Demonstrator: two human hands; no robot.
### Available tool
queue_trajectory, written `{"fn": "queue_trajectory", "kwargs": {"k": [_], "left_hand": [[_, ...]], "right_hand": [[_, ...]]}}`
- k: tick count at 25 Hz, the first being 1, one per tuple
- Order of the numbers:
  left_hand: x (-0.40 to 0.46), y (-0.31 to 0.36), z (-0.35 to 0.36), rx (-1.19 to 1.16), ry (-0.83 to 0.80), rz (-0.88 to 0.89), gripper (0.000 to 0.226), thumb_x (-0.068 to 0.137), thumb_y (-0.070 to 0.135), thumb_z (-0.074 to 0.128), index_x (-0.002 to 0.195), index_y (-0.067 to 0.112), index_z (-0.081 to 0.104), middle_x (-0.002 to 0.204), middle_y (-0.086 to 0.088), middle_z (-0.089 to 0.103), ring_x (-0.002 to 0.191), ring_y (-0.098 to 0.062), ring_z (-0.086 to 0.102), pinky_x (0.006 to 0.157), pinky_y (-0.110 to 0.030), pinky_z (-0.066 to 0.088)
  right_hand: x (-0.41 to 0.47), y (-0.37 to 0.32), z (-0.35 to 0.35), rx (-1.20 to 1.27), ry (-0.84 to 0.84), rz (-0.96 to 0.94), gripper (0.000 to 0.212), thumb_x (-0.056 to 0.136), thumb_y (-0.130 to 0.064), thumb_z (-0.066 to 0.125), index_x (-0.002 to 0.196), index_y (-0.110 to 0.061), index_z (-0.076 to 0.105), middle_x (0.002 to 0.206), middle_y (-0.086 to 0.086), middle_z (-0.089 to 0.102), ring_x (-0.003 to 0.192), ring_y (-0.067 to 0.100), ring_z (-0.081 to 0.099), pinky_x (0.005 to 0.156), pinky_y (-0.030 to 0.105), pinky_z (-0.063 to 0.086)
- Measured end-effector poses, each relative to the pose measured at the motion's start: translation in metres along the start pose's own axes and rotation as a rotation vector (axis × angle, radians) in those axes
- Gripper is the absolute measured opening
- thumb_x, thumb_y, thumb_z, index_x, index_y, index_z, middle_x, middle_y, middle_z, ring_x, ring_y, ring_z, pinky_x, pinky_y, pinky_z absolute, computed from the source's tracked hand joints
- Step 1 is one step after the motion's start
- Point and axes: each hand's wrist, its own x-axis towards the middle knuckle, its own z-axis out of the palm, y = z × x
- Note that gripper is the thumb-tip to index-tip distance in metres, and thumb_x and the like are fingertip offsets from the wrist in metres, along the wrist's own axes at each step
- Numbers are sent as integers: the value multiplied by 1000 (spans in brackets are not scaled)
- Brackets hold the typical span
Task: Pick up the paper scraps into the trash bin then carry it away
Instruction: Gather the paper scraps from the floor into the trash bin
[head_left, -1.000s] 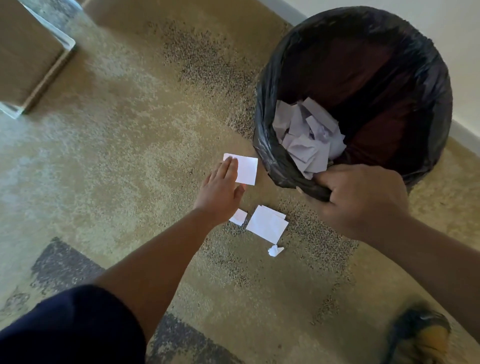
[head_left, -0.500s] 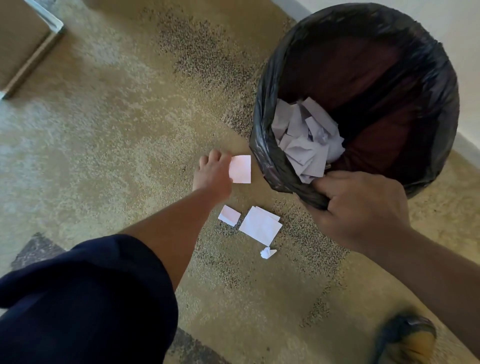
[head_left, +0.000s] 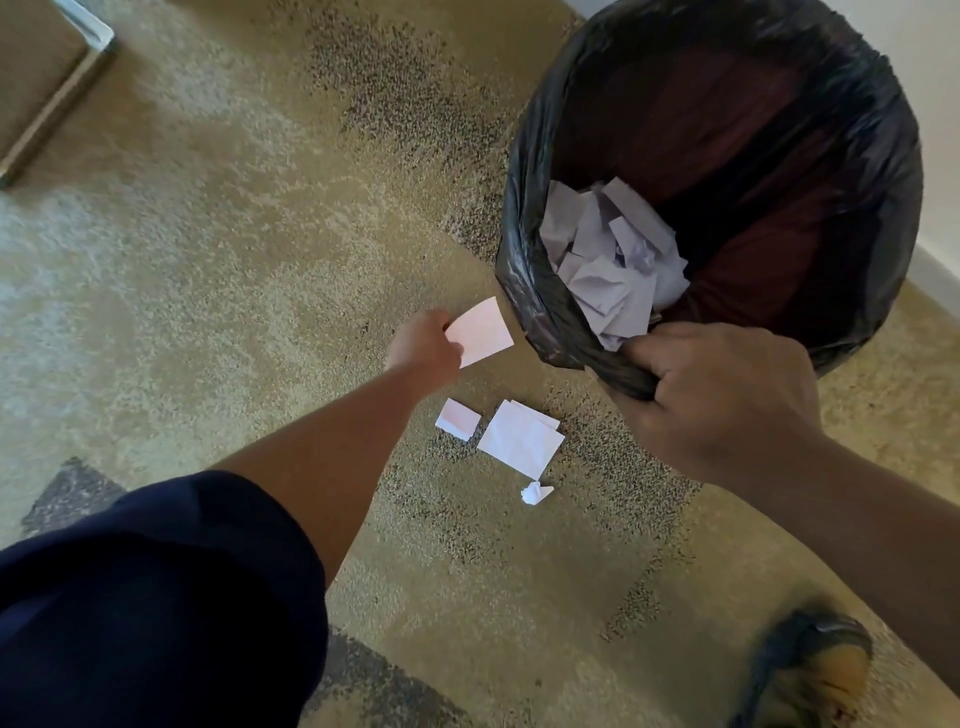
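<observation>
Nearest: dark sleeve (head_left: 156, 597) on L arm, lower left; a blurred shoe (head_left: 810, 670) lower right.

Carpet (head_left: 208, 260), mid-field: 3 scraps not yet collected. Crumpled ball (head_left: 535, 492) nearest, flat sheet (head_left: 521, 439) just beyond it, small scrap (head_left: 458, 419) just beside the sheet on its left. All 3 lie between the 2 arms, near the bin's front.

L hand (head_left: 423, 347): fingers closed, pinching 1 pale card (head_left: 480, 332) by its left edge. Card appears clear of the carpet, long axis running away from the fingers toward the bin. Its far corner sits just beside the liner wall, below the rim.

R hand (head_left: 717, 400): fingers clenched on the near rim of the black liner (head_left: 524, 291), thumb over the edge, apparently tipping the bin (head_left: 883, 156) toward the L hand.

Key relation: bin mouth lies right of and above the card; L hand is the carrying hand. Judgement: card must rise over the rim, then be let go inside.

Inside bin: heap of paper (head_left: 608, 270) against the near-left wall.

Far: wall and baseboard (head_left: 935, 270) behind the bin; furniture edge (head_left: 57, 88) top left. Carpet soft, patterned; thin scraps likely need a fingernail edge to lift.
</observation>
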Motion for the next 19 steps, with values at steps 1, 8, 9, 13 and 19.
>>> {"fn": "queue_trajectory", "kwargs": {"k": [1,8,9,13,19], "left_hand": [[-3,-1,-4,-49,-49,-32,10,87,12,69,96,15,66,87,-5,68,79,-24,65,57,-27,43],[-44,-24,-6,279,-380,304,30,81,23,82,107,14,69,126,-2,53,113,-19,52,95,-34,49],[-46,-25,2,358,-364,340,24,81,26,82,101,18,70,127,0,51,114,-18,48,98,-35,48],[-51,-27,22,478,-212,376,14,87,20,75,99,18,68,119,0,52,116,-21,46,95,-38,50],[-53,-36,21,416,-219,300,21,89,17,72,108,23,64,109,-2,66,95,-20,59,81,-37,53]], "right_hand": [[0,0,0,-4,0,0,34,81,-59,57,75,-28,68,66,-9,61,62,21,63,51,29,46],[0,-1,0,6,6,12,31,81,-58,63,75,-28,68,67,-8,62,63,22,63,53,31,48],[-1,-2,1,3,2,15,31,81,-58,63,75,-28,68,67,-8,62,63,22,63,53,30,47],[-1,-2,0,1,-8,21,32,83,-58,60,77,-28,68,68,-9,62,65,21,62,54,29,46],[0,-3,-2,0,-13,17,32,83,-58,62,75,-28,67,67,-9,62,62,20,61,53,29,47]]}}
